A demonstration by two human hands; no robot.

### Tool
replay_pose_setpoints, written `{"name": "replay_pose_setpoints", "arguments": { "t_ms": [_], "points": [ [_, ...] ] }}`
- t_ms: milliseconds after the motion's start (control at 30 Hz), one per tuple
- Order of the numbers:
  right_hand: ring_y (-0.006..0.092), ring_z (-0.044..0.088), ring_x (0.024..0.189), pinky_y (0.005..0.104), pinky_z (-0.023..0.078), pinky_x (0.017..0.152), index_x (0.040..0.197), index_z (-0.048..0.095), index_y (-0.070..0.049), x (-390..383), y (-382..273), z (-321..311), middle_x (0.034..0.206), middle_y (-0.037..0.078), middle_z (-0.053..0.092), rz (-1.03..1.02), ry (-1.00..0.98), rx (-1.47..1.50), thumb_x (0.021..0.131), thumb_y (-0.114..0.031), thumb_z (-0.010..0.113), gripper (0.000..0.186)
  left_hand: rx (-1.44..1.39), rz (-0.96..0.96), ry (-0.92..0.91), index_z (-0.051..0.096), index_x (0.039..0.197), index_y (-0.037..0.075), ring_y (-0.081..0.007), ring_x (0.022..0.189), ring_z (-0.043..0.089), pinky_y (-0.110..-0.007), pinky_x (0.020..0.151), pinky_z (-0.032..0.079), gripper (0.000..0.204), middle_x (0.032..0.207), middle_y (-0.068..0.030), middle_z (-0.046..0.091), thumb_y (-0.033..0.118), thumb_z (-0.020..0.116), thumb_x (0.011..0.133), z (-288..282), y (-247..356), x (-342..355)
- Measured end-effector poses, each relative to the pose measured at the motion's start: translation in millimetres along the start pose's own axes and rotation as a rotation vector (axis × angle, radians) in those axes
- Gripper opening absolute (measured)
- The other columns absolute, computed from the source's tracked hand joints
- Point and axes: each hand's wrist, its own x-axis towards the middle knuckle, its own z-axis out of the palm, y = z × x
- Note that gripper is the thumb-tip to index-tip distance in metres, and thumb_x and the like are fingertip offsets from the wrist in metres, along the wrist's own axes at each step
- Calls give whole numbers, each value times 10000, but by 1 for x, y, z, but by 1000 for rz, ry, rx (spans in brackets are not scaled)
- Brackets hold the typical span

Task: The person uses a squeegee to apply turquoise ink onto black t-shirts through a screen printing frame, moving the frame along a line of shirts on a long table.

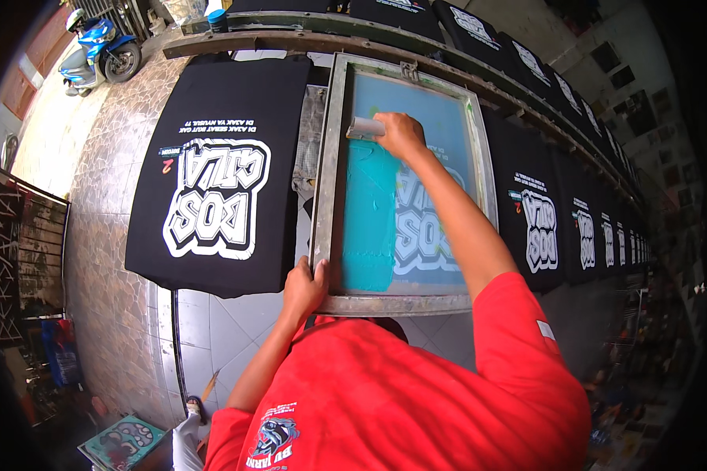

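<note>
1. Right hand was wrapped shut around a squeegee, sitting at the 12 o'clock end of the screen frame, blade down on the mesh.
2. Left hand was clamped on the frame's near corner, around 7 o'clock, fingers curled over the metal edge.
3. A wide band of teal ink covered the left part of the mesh below the squeegee.
4. The frame lay on the long table, with a printed black shirt just beside it at 9 o'clock.
5. More black shirts lined up toward 3 o'clock.
6. A blue scooter was parked way off at 10 o'clock.
</note>
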Motion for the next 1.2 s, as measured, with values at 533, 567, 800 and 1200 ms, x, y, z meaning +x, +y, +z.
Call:
{"name": "replay_pose_setpoints", "arguments": {
  "t_ms": [533, 567, 800, 1200],
  "points": [
    [308, 637, 798, 446, 518, 659, 858, 632, -105, -66, -6, 46, 785, 98, 652, -150, 368, -36, 748, -66, 633, 117, -38, -21, -24, 523, 854, -72, -468, 683, 590, -497, 623, 448, 430, 672, -283, 575, 350, 552, 928, 5, -5, 3],
    [324, 639, 791, 458, 516, 649, 848, 624, -101, -43, 0, 33, 783, 111, 649, -103, 260, -25, 748, -70, 640, 106, -47, -10, -22, 521, 851, -72, -467, 682, 588, -496, 621, 446, 432, 671, -282, 574, 351, 553, 928, 6, -6, 4],
    [312, 615, 852, 423, 517, 712, 859, 624, -125, -116, -34, 3, 881, 77, 655, -60, 59, 1, 738, -71, 671, 140, -21, -65, -42, 492, 799, -57, -464, 650, 567, -499, 600, 429, 433, 653, -281, 555, 351, 556, 928, 2, -2, 2],
    [354, 661, 832, 451, 527, 727, 974, 683, -112, -8, 11, -14, 851, 135, 693, -64, -64, 32, 711, -248, 751, 304, -50, -16, -17, 488, 787, -62, -484, 676, 564, -502, 619, 435, 430, 665, -295, 552, 341, 549, 926, 0, -2, 0]
  ]
}}
